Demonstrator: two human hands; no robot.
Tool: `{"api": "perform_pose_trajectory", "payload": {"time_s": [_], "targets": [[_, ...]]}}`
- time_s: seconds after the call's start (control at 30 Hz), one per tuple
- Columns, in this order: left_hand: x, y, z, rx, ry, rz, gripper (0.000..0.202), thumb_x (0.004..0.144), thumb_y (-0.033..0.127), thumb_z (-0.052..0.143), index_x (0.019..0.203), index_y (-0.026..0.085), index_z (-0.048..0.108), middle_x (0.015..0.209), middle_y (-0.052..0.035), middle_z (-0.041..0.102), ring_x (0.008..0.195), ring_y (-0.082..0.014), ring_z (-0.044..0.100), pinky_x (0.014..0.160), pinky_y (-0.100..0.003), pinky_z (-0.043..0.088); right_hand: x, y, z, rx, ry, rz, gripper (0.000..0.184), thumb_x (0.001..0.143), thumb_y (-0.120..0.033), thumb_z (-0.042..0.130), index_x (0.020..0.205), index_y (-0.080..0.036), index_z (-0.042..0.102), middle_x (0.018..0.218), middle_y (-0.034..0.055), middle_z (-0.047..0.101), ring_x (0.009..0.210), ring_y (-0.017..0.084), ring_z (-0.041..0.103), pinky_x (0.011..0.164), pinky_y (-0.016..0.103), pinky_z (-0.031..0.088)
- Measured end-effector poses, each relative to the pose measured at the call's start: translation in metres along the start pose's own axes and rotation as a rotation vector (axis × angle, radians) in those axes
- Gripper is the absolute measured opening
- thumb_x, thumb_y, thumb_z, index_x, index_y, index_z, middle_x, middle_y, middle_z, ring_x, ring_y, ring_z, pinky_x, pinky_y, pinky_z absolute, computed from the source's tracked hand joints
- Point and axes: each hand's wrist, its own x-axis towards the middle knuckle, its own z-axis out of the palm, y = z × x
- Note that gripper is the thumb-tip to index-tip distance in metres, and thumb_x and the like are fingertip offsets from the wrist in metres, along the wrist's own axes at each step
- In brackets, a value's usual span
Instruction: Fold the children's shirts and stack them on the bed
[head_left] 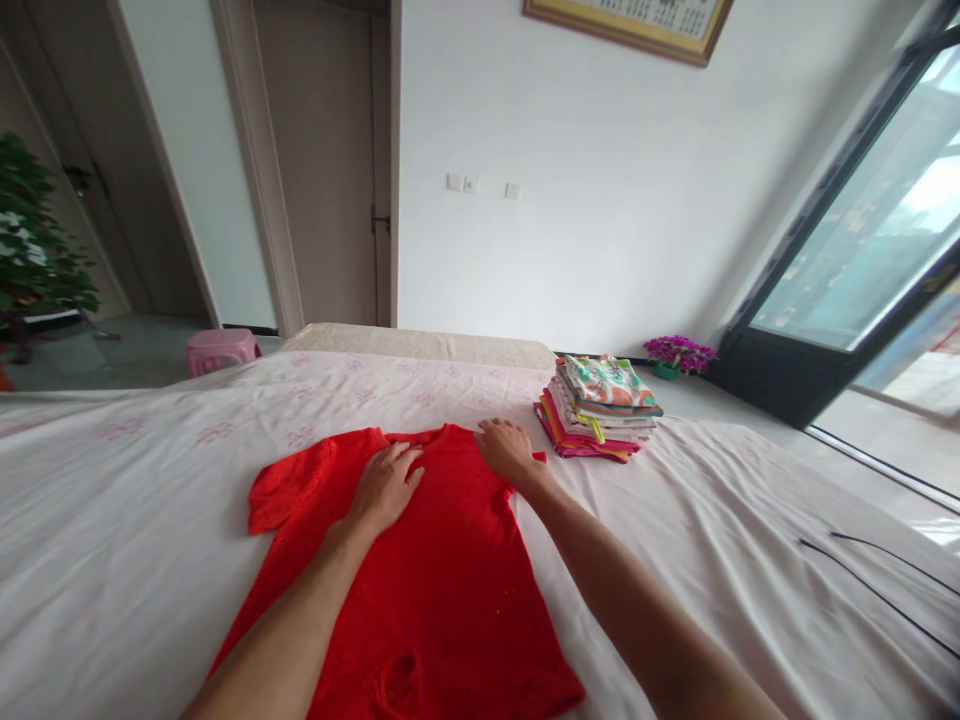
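A red short-sleeved shirt (450, 560) lies spread on the bed, its collar pointing away from me. My left hand (388, 485) rests on the upper chest, just below the neckline, with its fingers stretched out. My right hand (504, 447) lies on the shoulder at the right, fingers extended and partly covering that sleeve. The left sleeve lies out flat to the side. Near the bottom hem the cloth is bunched in a small fold.
A stack of folded clothes (600, 405) sits beyond my right hand on the pale bedsheet (142, 530). Two thin black cords (877, 595) lie at the right. A pink stool (221, 350) and purple flowers (679, 353) stand on the floor past the bed.
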Motion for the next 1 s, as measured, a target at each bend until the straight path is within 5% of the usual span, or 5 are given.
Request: {"api": "perform_pose_trajectory", "payload": {"time_s": [0.27, 0.4, 0.6, 0.8, 1.0], "targets": [[0.007, -0.009, -0.005, -0.202, 0.162, -0.126, 0.026, 0.093, 0.024, 0.046, 0.11, 0.021, 0.065, 0.112, -0.0061, 0.07, 0.104, -0.0181, 0.064, 0.095, -0.032, 0.049, 0.049, -0.058, 0.025, 0.113, 0.051, -0.114, 0.04, 0.098, -0.048, 0.043, 0.119, -0.024, 0.067, 0.121, 0.0103, 0.065, 0.114, 0.026, 0.053, 0.09, 0.035, 0.039], [0.012, -0.02, -0.008, -0.128, 0.265, -0.212, 0.025, 0.091, 0.021, 0.047, 0.106, 0.02, 0.066, 0.112, -0.0065, 0.07, 0.106, -0.0185, 0.064, 0.097, -0.031, 0.047, 0.051, -0.062, 0.04, 0.147, 0.111, -0.267, 0.027, 0.094, -0.044, 0.055, 0.099, -0.026, 0.073, 0.104, 0.0066, 0.068, 0.104, 0.022, 0.053, 0.087, 0.032, 0.038], [0.014, -0.027, -0.019, 0.064, 0.382, -0.352, 0.026, 0.087, 0.019, 0.049, 0.104, 0.02, 0.068, 0.114, -0.0083, 0.069, 0.109, -0.023, 0.062, 0.101, -0.036, 0.044, 0.051, -0.06, 0.052, 0.178, 0.189, -0.341, 0.027, 0.094, -0.046, 0.055, 0.094, -0.025, 0.072, 0.099, 0.0044, 0.067, 0.098, 0.019, 0.054, 0.083, 0.029, 0.037], [0.015, -0.027, -0.014, 0.054, 0.189, -0.31, 0.03, 0.088, 0.017, 0.047, 0.11, 0.018, 0.068, 0.114, -0.0086, 0.068, 0.106, -0.02, 0.061, 0.099, -0.031, 0.043, 0.064, -0.066, 0.055, 0.151, 0.163, -0.112, 0.023, 0.094, -0.041, 0.055, 0.095, -0.024, 0.071, 0.103, 0.0055, 0.069, 0.096, 0.02, 0.058, 0.08, 0.03, 0.038], [0.011, -0.02, -0.014, 0.275, 0.078, -0.296, 0.04, 0.089, 0.027, 0.05, 0.126, 0.021, 0.063, 0.117, -0.0108, 0.064, 0.109, -0.0269, 0.057, 0.095, -0.038, 0.042, 0.065, -0.062, 0.059, 0.167, 0.182, -0.075, 0.024, 0.095, -0.037, 0.05, 0.098, -0.024, 0.069, 0.105, 0.0058, 0.068, 0.095, 0.02, 0.059, 0.079, 0.03, 0.039]]}}
